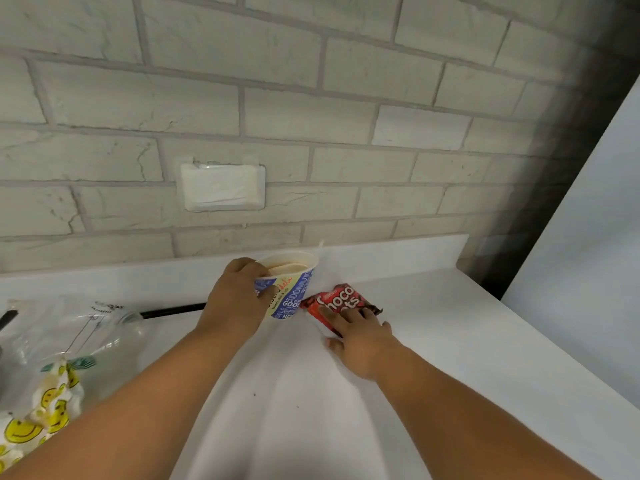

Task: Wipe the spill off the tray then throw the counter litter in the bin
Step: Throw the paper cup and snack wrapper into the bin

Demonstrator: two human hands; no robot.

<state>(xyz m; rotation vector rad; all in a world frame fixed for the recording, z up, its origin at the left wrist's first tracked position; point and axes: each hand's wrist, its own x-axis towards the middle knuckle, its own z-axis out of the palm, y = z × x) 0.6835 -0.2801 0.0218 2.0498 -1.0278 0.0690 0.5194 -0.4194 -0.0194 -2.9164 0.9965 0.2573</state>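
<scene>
To gather litter from the table (467, 341), the left grip (239, 299) curls round a printed paper cup (294, 292) while the right grip (360, 341), fingers flat and uncurled, pins a chocolate wrapper (341, 301) just beside the cup.

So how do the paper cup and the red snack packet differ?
The paper cup stands roughly upright; the red snack packet lies flat on the white counter. The cup is printed blue and yellow; the packet is red and brown. The left hand has a grip round the cup; the right hand only lays straight fingers on the packet. Both sit close together.
</scene>
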